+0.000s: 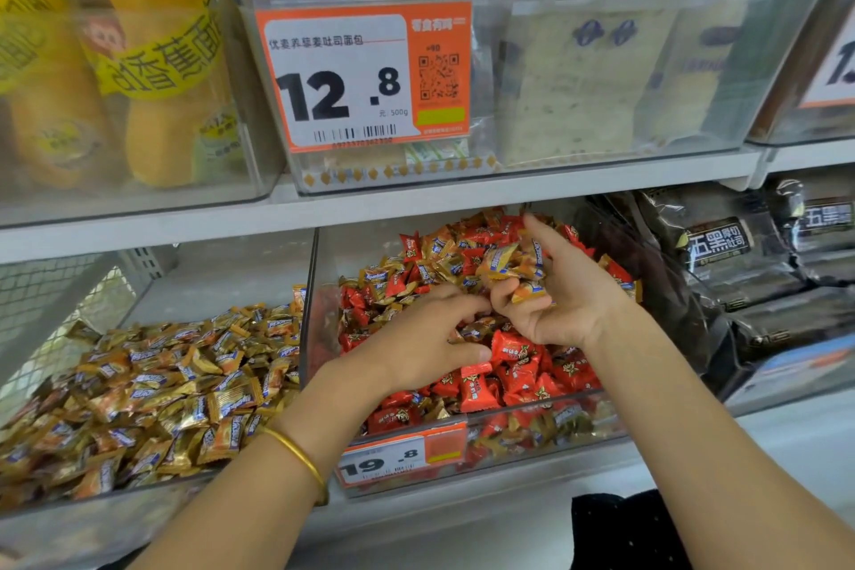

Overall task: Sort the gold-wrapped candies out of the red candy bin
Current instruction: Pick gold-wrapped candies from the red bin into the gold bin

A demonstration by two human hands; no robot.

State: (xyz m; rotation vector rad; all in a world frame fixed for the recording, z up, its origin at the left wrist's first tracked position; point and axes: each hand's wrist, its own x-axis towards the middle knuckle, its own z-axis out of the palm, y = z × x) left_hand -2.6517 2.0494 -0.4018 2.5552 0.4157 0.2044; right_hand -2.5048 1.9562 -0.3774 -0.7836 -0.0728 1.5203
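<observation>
Fingers [539,232] of my right hand [569,301] are curled round a clutch of gold-wrapped candies [506,262], forefinger sticking straight out, palm turned up over the pile. My left hand [416,340] is palm down just beside it, fingers bent into the sweets, thumb underneath. A gold wrapper sits in the gap, but I can't tell whether I've actually got it pinched. There's a gold bangle [300,458] on my left wrist.

Right in front, the clear red candy bin [532,414] carries an orange tag [393,461] reading "19.8". Inside it are red candies [513,377] at the front, with more gold ones mixed through the heap towards the back. Just to the left, the neighbouring bin [139,389] is all gold wrappers with blue lettering, too small to read. Off to the right lie black packs [721,245] marked "五黑厚切吐司".

Up a shelf, there's a big orange price tag [361,74]: "优麦养藜麦吐司面包", "12.8", "元/500g", with a QR code and barcode. Behind it are bread packs [578,83], with "藜麦吐司面包" in blue above. Yellow packs [157,74] stand far left.
</observation>
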